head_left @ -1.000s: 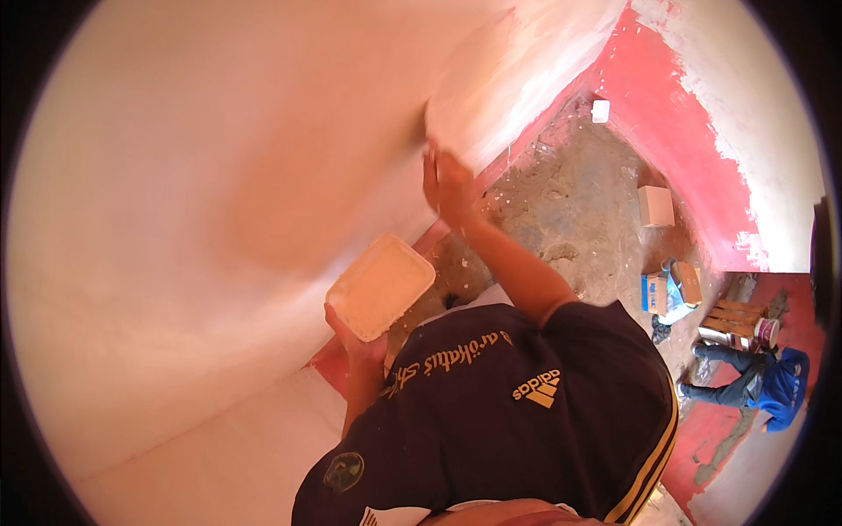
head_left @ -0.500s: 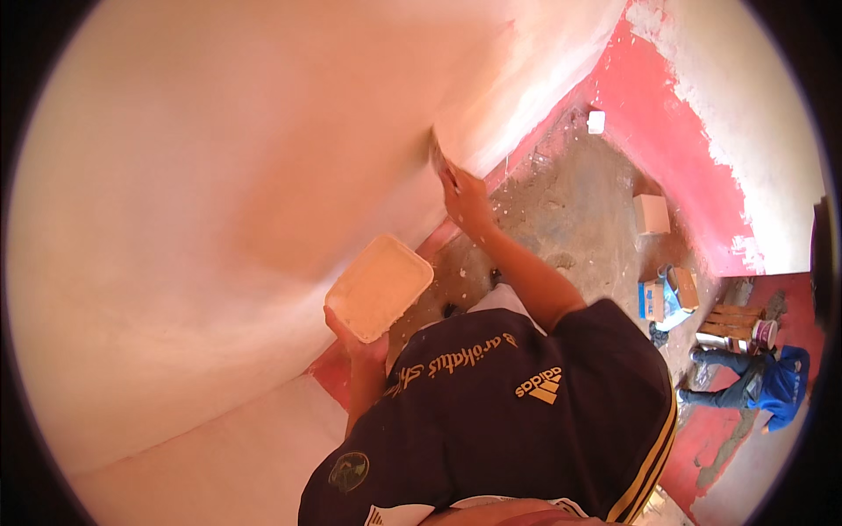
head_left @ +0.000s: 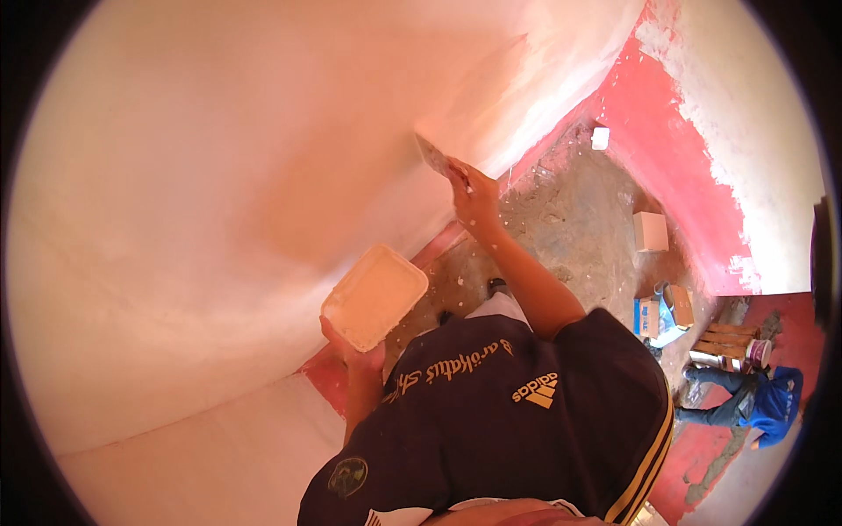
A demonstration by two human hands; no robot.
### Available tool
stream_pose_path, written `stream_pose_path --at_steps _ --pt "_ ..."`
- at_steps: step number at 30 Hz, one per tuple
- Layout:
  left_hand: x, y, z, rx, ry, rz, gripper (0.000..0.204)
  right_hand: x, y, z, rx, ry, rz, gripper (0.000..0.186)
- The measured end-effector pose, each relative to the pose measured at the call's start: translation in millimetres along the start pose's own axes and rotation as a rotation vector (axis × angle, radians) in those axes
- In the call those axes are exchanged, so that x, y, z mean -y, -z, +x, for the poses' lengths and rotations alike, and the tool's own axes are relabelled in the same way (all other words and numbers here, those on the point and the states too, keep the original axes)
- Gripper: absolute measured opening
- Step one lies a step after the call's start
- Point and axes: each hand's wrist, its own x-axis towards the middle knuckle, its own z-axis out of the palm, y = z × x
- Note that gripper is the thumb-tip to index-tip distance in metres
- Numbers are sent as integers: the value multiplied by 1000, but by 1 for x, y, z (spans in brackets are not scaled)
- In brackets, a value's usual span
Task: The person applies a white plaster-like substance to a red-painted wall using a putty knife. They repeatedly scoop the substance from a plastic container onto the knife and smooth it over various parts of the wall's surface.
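Observation:
My right hand (head_left: 474,195) is closed round the handle of a putty knife (head_left: 431,155). The broad blade points up and to the left, its edge at the pale plastered wall (head_left: 289,114). Lower down, my left hand (head_left: 358,349) grips a shallow rectangular plastic tub (head_left: 375,296) with rounded corners by its near side. Pale filler or dried residue covers the tub's inside. The tub is held close to the wall, to the lower left of the knife. A darker, damp-looking patch spreads over the wall to the left of the blade.
Beside my feet runs a stained concrete floor (head_left: 561,210). A small white container (head_left: 600,138) sits by the far corner. Along the right stand a cardboard box (head_left: 651,231), more boxes (head_left: 664,311) and a bucket (head_left: 758,352). Another person in blue (head_left: 776,405) is at the far right by a half-coated red wall.
The putty knife's blade has turned from nearly upright to slanting left, and its tip has shifted left. My left hand and the tub have moved slightly down and left in view.

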Motion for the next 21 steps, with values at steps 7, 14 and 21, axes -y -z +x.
stream_pose_path --at_steps 7,14,21 --pt "-8 -13 9 -104 131 -261 56 -57 82 160 -533 0 -254 34" --pt "11 29 6 -79 197 -353 62 16 -16 24 1 12 -271 25" --pt "-5 36 0 -62 234 -376 71 -37 62 141 -473 113 -243 30"
